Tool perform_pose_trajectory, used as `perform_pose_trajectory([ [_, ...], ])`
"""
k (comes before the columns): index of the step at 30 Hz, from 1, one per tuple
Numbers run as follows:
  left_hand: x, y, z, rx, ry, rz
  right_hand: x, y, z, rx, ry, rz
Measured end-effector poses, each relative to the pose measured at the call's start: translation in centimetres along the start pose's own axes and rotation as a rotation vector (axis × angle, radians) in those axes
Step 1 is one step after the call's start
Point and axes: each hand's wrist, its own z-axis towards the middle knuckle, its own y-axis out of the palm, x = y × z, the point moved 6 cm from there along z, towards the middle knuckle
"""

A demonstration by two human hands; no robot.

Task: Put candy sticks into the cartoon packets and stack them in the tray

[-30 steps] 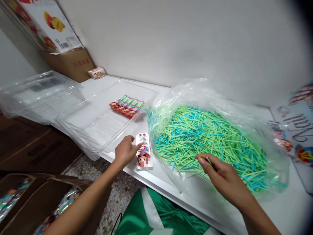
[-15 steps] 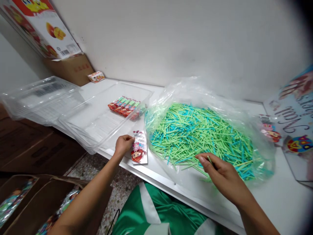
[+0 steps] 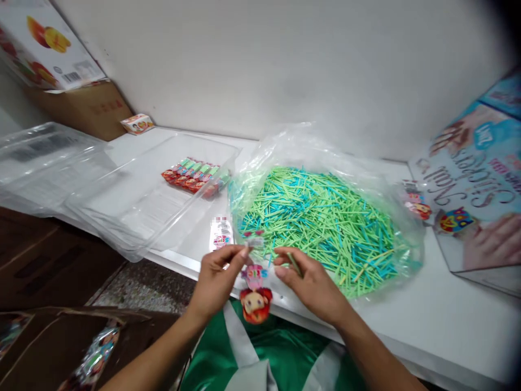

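Note:
My left hand (image 3: pixel 222 277) pinches the edge of a small clear-topped pouch (image 3: pixel 255 301) printed with a red-haired cartoon character, which hangs over the table's front edge. Close on its right is my right hand (image 3: pixel 313 282), fingers curled round a thin green stick (image 3: pixel 293 264). Behind both hands, a heap of thin green and blue sticks (image 3: pixel 317 217) fills an opened clear plastic bag (image 3: pixel 293 136). More flat pouches (image 3: pixel 221 231) lie on the table just behind my left hand, which partly covers them.
A clear plastic tray (image 3: pixel 134 214) at left holds a row of filled pouches (image 3: pixel 193 176). More clear trays (image 3: pixel 44 163) stand farther left. A printed carton (image 3: pixel 480 179) stands at right. Below left, an open cardboard box (image 3: pixel 44 347) contains shiny packets. A small box (image 3: pixel 138 124) sits near the wall.
My left hand has lifted a pouch off the pile and brought it right, toward me. My right hand has moved left with the green stick, nearer the pouch. The view has shifted right.

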Motion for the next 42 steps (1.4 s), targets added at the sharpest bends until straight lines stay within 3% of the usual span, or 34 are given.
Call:
perform_pose_trajectory([
  [3,-0.9,4.3,-0.5,-0.185,-0.148,-0.227,-0.3,1.9,-0.1,-0.059,-0.078,0.009],
  [6,-2.7,6.8,-0.2,-0.308,-0.279,-0.371,0.4,1.4,-0.8,-0.091,-0.1,-0.069],
  [9,-4.2,7.4,0.3,-0.3,-0.342,-0.361,1.8,-1.4,-1.9,-0.125,-0.111,-0.229],
  [13,-5.2,7.5,0.3,-0.248,-0.417,-0.356,4.7,-8.2,-2.9,0.092,0.022,-0.623],
  [16,-4.9,8.5,0.0,-0.319,-0.46,-0.399,6.0,-11.9,-2.8,0.236,0.145,-0.965],
  [20,-3.6,10.3,-0.2,-0.45,-0.459,-0.49,7.2,-13.0,-1.1,0.267,0.341,-1.212],
  [24,-2.7,11.4,-0.4,-0.497,-0.485,-0.561,7.9,-12.4,0.8,0.228,0.369,-1.23],
  [32,-2.8,11.4,1.0,-0.476,-0.455,-0.547,6.3,-14.9,1.5,0.299,0.259,-1.179],
  [37,-1.3,10.5,3.5,-0.369,-0.361,-0.487,4.5,-14.4,2.9,0.376,0.092,-1.102],
  [40,0.5,9.3,5.4,-0.277,-0.219,-0.42,3.8,-13.5,3.4,0.36,-0.006,-1.052],
  [42,2.4,8.2,6.9,-0.173,-0.048,-0.323,3.6,-12.9,3.4,0.313,-0.068,-0.991],
])
